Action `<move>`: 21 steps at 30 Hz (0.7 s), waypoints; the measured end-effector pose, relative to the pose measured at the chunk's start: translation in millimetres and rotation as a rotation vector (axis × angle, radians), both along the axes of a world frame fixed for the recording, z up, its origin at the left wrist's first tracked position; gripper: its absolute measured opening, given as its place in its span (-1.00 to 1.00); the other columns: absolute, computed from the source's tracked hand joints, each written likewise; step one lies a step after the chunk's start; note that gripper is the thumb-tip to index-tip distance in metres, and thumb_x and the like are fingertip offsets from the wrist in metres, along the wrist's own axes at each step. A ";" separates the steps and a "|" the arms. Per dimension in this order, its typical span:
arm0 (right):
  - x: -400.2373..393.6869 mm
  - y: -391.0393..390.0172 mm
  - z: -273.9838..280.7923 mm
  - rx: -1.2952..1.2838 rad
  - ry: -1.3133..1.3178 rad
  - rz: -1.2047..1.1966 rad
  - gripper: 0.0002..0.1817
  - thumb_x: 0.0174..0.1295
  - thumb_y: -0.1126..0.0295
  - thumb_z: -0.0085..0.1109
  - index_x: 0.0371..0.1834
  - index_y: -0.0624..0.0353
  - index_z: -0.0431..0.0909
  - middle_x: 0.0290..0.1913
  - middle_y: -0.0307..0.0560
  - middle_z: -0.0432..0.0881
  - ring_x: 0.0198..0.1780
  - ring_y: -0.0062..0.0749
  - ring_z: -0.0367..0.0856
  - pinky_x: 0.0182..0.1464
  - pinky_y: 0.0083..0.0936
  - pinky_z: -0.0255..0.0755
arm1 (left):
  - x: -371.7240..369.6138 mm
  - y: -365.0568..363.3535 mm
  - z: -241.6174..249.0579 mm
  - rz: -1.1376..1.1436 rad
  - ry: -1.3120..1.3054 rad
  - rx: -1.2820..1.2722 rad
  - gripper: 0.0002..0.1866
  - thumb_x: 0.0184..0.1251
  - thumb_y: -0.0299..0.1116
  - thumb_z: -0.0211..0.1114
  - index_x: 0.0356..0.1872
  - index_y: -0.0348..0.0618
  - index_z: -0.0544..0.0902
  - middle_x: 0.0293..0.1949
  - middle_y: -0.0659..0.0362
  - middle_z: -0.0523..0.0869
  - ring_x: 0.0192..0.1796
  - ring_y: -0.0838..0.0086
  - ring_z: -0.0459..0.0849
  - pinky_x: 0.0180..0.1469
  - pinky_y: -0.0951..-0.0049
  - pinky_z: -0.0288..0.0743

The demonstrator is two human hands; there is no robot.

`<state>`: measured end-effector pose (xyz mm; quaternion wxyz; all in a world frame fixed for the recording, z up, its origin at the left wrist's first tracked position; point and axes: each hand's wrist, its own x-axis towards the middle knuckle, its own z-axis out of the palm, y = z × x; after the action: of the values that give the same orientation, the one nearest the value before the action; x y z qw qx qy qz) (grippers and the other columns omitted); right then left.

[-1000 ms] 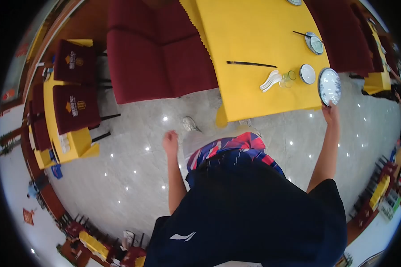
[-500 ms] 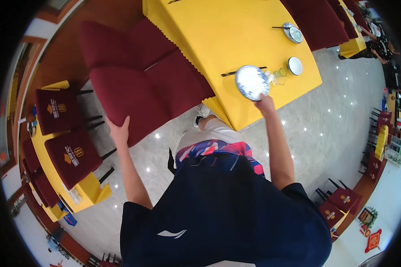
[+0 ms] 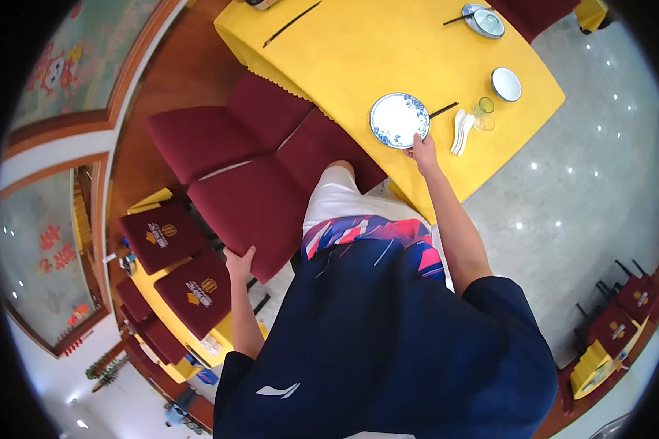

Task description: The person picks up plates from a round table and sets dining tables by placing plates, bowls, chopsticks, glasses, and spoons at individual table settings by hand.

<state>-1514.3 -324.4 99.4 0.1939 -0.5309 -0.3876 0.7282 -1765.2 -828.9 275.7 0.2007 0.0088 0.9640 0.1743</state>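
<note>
My right hand [image 3: 422, 155] grips the near rim of a white plate [image 3: 397, 117] with a blue floral border, held over the yellow-covered table [image 3: 344, 62]. A black chopstick [image 3: 444, 110] shows partly beyond the plate. To the right lie white soup spoons [image 3: 460, 132], with small clear glasses [image 3: 484, 114] and a white bowl [image 3: 506, 84] beside them. My left hand [image 3: 239, 263] is closed on the corner of a maroon chair [image 3: 245, 212], thumb on the near side; its other fingers are partly hidden.
Another place setting with a bowl [image 3: 488, 23] is at the table's far right. Chopsticks [image 3: 291, 25] lie at the far left. More maroon chairs [image 3: 194, 293] and a yellow-covered table stand at lower left. Grey tiled floor [image 3: 564, 154] extends right.
I have moved closer to the table, my leg now against the chair seats. The plate has shifted slightly left in view, uncovering the spoons. My left hand stays at the chair's corner.
</note>
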 end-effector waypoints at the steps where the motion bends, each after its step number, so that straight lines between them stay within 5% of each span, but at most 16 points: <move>1: -2.0 -0.2 -1.3 -0.011 0.009 -0.022 -0.72 0.53 0.32 -0.15 0.13 0.28 0.33 -0.05 0.03 0.58 -0.22 -0.37 0.63 -0.29 -0.39 0.64 | -4.6 2.1 3.4 0.007 -0.067 -0.060 -0.06 0.00 -0.14 0.60 0.32 -0.30 0.22 0.16 -0.19 0.57 0.19 0.01 0.61 0.12 0.06 0.58; 4: -11.2 5.5 -3.4 -0.044 0.027 -0.108 -0.71 0.54 0.31 -0.17 0.16 0.26 0.32 -0.03 0.02 0.59 -0.18 -0.36 0.65 -0.25 -0.37 0.65 | -21.7 23.1 22.1 0.126 -0.370 -0.119 0.06 0.02 0.01 0.57 0.39 -0.23 0.06 0.23 -0.20 0.48 0.05 -0.08 0.67 -0.19 -0.12 0.73; 8: -30.9 9.0 -1.5 -0.037 -0.023 -0.185 -0.70 0.55 0.32 -0.19 0.19 0.26 0.31 -0.03 -0.01 0.59 -0.18 -0.38 0.65 -0.25 -0.39 0.67 | -83.5 22.8 17.9 0.205 -0.532 -0.231 0.01 0.11 0.21 0.43 0.31 -0.51 0.28 0.08 -0.27 0.59 -0.07 -0.08 0.72 -0.23 -0.04 0.75; 11: -51.1 21.0 -8.2 -0.026 -0.048 -0.229 -0.69 0.54 0.33 -0.20 0.19 0.28 0.30 -0.04 0.02 0.59 -0.21 -0.39 0.65 -0.27 -0.41 0.68 | -146.5 40.4 6.9 0.269 -0.321 -0.092 -0.01 0.06 0.30 0.43 0.13 -0.59 0.48 -0.04 -0.29 0.66 -0.11 -0.02 0.75 -0.24 0.10 0.75; 14: -73.4 25.0 -8.7 -0.011 -0.074 -0.280 -0.70 0.54 0.33 -0.20 0.16 0.31 0.31 -0.04 0.03 0.59 -0.22 -0.37 0.65 -0.28 -0.40 0.68 | -224.5 43.8 -30.9 -0.077 0.106 -0.389 -0.17 0.01 0.21 0.51 -0.10 -0.55 0.64 -0.15 -0.18 0.75 -0.05 0.11 0.75 0.03 0.19 0.63; 15: -81.5 24.5 -10.0 -0.012 -0.092 -0.294 -0.70 0.54 0.33 -0.20 0.16 0.31 0.31 -0.04 0.03 0.59 -0.22 -0.37 0.65 -0.28 -0.40 0.68 | -230.0 49.1 -34.7 -0.095 0.091 -0.390 -0.17 0.01 0.21 0.51 -0.10 -0.55 0.64 -0.15 -0.18 0.75 -0.05 0.11 0.75 0.03 0.19 0.63; 17: -98.6 22.9 -15.7 -0.052 -0.075 -0.408 -0.70 0.54 0.34 -0.20 0.17 0.32 0.31 -0.04 0.04 0.59 -0.21 -0.34 0.66 -0.28 -0.42 0.68 | -229.2 50.7 -39.1 -0.134 0.161 0.115 -0.27 0.06 0.07 0.55 -0.05 -0.52 0.63 -0.08 -0.16 0.74 -0.03 0.08 0.73 0.13 0.16 0.57; 21: -117.9 21.4 -38.4 0.009 -0.362 -0.479 -0.68 0.50 0.33 -0.11 0.12 0.38 0.36 -0.05 0.09 0.62 -0.26 -0.31 0.69 -0.39 -0.43 0.68 | -211.0 71.8 -20.5 -0.123 0.239 0.187 -0.17 0.07 -0.01 0.56 0.19 -0.50 0.46 0.15 -0.21 0.61 0.15 0.06 0.63 0.18 0.15 0.52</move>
<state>-1632.2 -303.0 61.0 0.2905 -0.7276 -0.2827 0.5534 -1976.2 -757.2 255.1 0.0929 0.1071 0.9582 0.2484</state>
